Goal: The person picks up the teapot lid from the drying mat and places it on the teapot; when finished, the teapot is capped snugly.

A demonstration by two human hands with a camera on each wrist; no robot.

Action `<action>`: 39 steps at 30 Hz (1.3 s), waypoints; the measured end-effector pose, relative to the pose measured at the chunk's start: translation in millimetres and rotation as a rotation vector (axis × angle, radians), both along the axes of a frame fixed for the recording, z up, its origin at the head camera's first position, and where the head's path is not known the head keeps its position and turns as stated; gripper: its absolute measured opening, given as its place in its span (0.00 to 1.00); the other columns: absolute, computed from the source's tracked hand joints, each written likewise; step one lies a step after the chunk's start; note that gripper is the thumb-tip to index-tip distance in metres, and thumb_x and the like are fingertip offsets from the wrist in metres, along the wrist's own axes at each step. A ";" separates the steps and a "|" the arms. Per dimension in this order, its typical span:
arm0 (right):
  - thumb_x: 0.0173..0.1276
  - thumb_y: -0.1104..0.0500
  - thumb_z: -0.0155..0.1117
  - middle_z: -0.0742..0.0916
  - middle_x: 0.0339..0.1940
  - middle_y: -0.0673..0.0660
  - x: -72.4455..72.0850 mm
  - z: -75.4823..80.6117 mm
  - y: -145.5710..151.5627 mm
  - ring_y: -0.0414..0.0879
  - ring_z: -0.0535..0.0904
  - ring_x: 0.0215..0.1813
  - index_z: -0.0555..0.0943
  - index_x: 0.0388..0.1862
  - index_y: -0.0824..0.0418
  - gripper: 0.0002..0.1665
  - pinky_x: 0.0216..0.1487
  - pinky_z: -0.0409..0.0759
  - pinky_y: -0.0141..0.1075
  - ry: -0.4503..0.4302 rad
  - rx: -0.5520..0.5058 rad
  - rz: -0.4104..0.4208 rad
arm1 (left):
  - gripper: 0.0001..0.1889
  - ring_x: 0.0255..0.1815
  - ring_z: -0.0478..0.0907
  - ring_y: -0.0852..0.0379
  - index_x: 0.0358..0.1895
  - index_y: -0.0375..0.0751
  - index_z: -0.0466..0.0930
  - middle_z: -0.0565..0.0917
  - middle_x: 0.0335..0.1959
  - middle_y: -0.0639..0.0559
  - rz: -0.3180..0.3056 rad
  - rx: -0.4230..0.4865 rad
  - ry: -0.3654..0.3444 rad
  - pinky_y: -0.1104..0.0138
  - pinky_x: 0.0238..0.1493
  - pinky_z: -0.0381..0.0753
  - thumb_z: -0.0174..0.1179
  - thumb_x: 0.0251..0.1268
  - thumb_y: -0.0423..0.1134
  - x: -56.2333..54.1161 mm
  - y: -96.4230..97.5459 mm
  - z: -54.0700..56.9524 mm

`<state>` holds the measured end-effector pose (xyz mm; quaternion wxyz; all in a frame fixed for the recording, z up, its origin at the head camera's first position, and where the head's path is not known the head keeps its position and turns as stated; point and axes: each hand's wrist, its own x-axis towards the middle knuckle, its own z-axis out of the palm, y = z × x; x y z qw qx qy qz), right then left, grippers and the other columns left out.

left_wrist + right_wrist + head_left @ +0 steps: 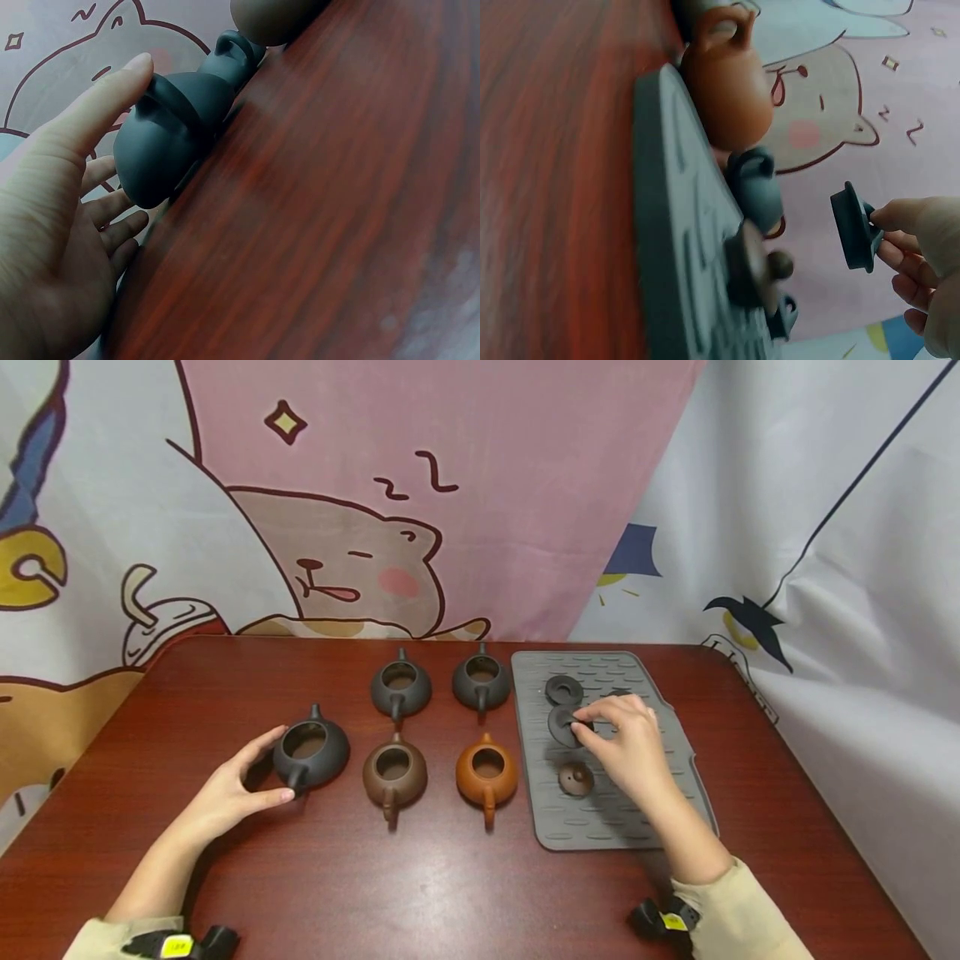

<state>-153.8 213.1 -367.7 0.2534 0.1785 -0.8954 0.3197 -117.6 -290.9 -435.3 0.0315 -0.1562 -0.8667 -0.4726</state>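
Observation:
Beside the leftmost dark grey teapot (322, 764), my left hand (228, 789) spreads its fingers along the pot's left side. In the left wrist view, the thumb lies at the dark teapot's handle (176, 105) and the other fingers are spread, loosely extended, behind the body. My right hand (633, 743) pinches a dark round lid (561, 727) by its knob. The right wrist view shows this lid (851, 229) raised above the grey mat (622, 827). On the mat lie a brown lid (576, 779) and a dark lid (564, 691); another dark piece is partly hidden behind my right hand.
Two more dark teapots (401, 689) stand at the back of the wooden table (360, 893), all without lids. In front of them are a lidless brown teapot (395, 772) and a lidless orange teapot (487, 771). A printed curtain (525, 485) hangs behind the table.

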 end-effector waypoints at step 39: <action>0.52 0.63 0.75 0.85 0.32 0.45 9.5 33.7 -124.7 0.42 0.71 0.41 0.87 0.30 0.56 0.06 0.44 0.64 0.45 0.036 -0.099 0.238 | 0.46 0.59 0.59 0.80 0.73 0.39 0.57 0.68 0.64 0.33 0.010 -0.012 -0.016 0.85 0.54 0.56 0.72 0.50 0.33 0.6 -1.5 0.6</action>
